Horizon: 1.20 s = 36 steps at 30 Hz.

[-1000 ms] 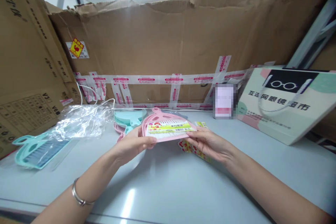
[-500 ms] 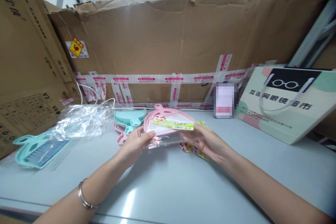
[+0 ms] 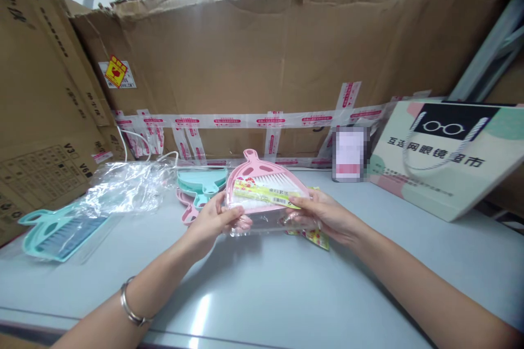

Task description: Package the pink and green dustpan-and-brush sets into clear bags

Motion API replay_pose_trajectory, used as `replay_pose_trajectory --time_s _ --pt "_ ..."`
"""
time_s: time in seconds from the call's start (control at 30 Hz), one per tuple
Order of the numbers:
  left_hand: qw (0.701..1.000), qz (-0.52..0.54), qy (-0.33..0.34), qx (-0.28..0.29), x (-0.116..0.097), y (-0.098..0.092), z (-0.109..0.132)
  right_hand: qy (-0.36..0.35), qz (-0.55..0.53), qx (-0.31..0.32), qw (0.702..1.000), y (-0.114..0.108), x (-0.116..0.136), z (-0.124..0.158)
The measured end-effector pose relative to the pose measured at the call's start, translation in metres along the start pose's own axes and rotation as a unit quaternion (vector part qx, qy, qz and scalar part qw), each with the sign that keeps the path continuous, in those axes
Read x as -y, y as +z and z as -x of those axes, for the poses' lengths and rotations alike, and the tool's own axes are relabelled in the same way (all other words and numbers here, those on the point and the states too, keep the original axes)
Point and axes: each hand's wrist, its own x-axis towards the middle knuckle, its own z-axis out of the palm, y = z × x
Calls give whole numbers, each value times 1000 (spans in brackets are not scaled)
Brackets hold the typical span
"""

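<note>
Both hands hold a pink mini dustpan-and-brush set [image 3: 262, 180] with a yellow-green label, tilted up above the grey table [image 3: 254, 294]. The set sits in a clear plastic bag [image 3: 262, 222] whose open end hangs below it. My left hand [image 3: 213, 221] pinches the bag's left edge. My right hand [image 3: 323, 215] pinches the right edge by the label. A printed label card [image 3: 313, 237] lies under my right hand.
Teal and pink dustpans [image 3: 200, 182] are stacked behind my left hand. A bagged teal set [image 3: 57, 232] and loose clear bags [image 3: 126, 185] lie at the left. Cardboard walls [image 3: 262, 65] enclose the back and left. A paper shopping bag [image 3: 446, 155] leans at the right.
The pink set has tipped from lying flat to standing more upright, and has slid into the clear bag, whose lower end now shows between my hands.
</note>
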Motion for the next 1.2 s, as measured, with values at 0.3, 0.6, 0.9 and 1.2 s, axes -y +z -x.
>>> replay_pose_trajectory --time_s 0.3,0.6,0.9,1.2 --pt "1000 -20 -13 -9 -1 2 1 -18 78 10 997 -8 4 1" --pt "999 -27 -4 -38 2 3 -2 -27 -50 40 998 3 3 4" --pt "993 -55 73 72 -20 -2 12 -27 -124 -70 989 4 3 4" --pt "953 -184 239 -18 -3 -2 4 -74 -76 -39 994 10 8 13"
